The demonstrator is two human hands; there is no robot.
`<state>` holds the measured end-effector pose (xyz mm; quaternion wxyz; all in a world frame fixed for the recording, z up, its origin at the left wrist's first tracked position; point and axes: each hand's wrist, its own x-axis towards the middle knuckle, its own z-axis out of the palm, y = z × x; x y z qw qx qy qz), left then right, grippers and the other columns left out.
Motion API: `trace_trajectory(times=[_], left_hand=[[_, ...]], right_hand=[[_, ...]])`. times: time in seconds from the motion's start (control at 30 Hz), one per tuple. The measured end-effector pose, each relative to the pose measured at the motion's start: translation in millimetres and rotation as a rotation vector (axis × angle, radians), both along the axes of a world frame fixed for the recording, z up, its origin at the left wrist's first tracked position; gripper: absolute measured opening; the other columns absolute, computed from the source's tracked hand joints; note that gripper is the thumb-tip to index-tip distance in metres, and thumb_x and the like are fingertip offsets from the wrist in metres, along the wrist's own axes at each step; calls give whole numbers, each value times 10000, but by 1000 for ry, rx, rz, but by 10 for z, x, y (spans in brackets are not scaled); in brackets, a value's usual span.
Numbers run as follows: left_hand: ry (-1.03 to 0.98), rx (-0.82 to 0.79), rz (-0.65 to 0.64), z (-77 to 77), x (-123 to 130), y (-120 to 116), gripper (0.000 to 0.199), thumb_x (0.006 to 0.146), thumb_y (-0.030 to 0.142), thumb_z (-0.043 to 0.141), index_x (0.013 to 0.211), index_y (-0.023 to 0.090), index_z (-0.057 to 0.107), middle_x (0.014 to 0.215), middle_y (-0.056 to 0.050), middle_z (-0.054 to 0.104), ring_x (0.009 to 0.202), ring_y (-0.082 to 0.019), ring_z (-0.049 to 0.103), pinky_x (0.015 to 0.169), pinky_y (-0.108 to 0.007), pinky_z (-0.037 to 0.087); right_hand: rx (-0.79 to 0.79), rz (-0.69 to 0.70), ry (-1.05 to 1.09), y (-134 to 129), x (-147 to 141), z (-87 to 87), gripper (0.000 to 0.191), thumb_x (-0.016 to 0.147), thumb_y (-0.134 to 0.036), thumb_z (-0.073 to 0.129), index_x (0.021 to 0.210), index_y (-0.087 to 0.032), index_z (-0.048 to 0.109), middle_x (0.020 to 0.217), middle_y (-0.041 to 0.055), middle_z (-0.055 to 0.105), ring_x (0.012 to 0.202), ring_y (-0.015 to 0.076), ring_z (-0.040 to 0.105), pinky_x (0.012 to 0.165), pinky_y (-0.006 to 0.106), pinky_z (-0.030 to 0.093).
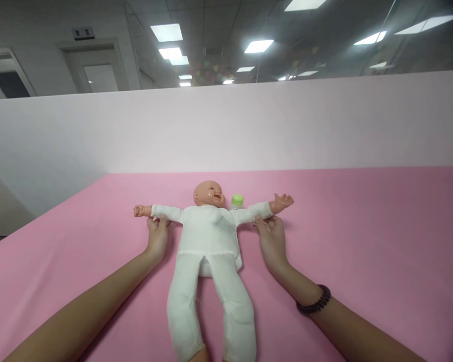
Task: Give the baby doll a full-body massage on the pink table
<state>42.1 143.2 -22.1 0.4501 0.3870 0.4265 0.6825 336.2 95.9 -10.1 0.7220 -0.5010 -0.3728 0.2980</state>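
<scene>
A baby doll with a white cloth body lies on its back on the pink surface, both arms stretched out sideways and its head toward the far edge. My left hand grips the doll's sleeve at the left, close to its small fist. At the right, my right hand has its fingers closed on the other sleeve, just below the doll's open hand. The doll's feet are partly cut off by the bottom of the view.
Behind the doll's shoulder stands a small container with a green lid. A white panel rises along the far edge of the pink surface. A dark beaded bracelet circles my right wrist.
</scene>
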Motion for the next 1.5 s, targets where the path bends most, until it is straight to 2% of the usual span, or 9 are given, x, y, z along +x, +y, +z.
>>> trace_trajectory(times=[0.1,0.37,0.63,0.8,0.93,1.07,1.17,1.3,1.5], left_hand=[[196,109,25,35,45,-92,372,938,313,650,1260,282,466,1354,-71,575,1197,-192,637,1053,-368,520],[712,330,-190,168,84,-310,334,841,211,699,1161,300,734,1378,-81,596,1330,-297,522,1202,-475,352],[806,384,-141,106,50,-268,354,880,227,666,1224,304,694,1360,-85,588,1305,-280,538,1152,-442,411],[519,278,-117,75,89,-215,370,935,317,632,1294,277,551,1325,-85,592,1249,-239,577,1061,-382,492],[246,172,-45,96,67,-135,489,902,320,686,1304,321,409,1423,-74,517,1186,-205,641,1013,-369,544],[12,-19,35,134,16,-40,385,939,274,643,1195,299,357,1241,-58,609,1013,-168,717,1001,-432,575],[-130,-148,29,153,-19,20,230,953,151,574,1116,230,433,1090,-71,669,966,-187,728,1006,-479,577],[-212,-212,17,136,-55,70,107,957,86,505,1013,169,539,1042,-106,706,1042,-211,720,1055,-448,559],[-176,-160,15,67,-80,88,117,948,120,547,1046,183,536,1112,-116,712,1049,-227,723,1054,-498,554]], right_hand=[[62,26,-189,-74,-71,35,448,803,-471,748,1128,-217,573,1194,100,690,1114,261,671,1004,451,553],[207,181,-704,-122,-86,-42,277,885,-281,578,1119,-306,723,1230,28,726,1200,271,643,1112,524,468],[217,194,-743,-104,-79,-52,284,878,-257,577,1111,-306,732,1235,29,724,1207,272,640,1115,525,467],[150,168,-452,-91,-90,1,296,857,-333,657,1141,-254,679,1209,62,711,1165,260,649,1076,495,493],[66,99,-138,-46,-41,72,436,763,-414,780,1111,-215,612,1175,87,695,1107,258,670,995,448,557],[14,19,104,24,47,39,508,734,-448,818,1115,-212,580,1172,90,694,1105,250,685,1002,438,571],[-65,48,292,81,115,-53,422,741,-388,818,1053,-215,593,1163,85,701,1101,247,699,1021,436,579],[-190,78,412,166,197,-186,235,766,-279,765,954,-207,644,1077,100,731,1112,276,709,1045,456,578],[-162,95,387,253,279,-313,207,776,-273,743,956,-213,661,1107,106,733,1162,305,694,1046,498,574]])
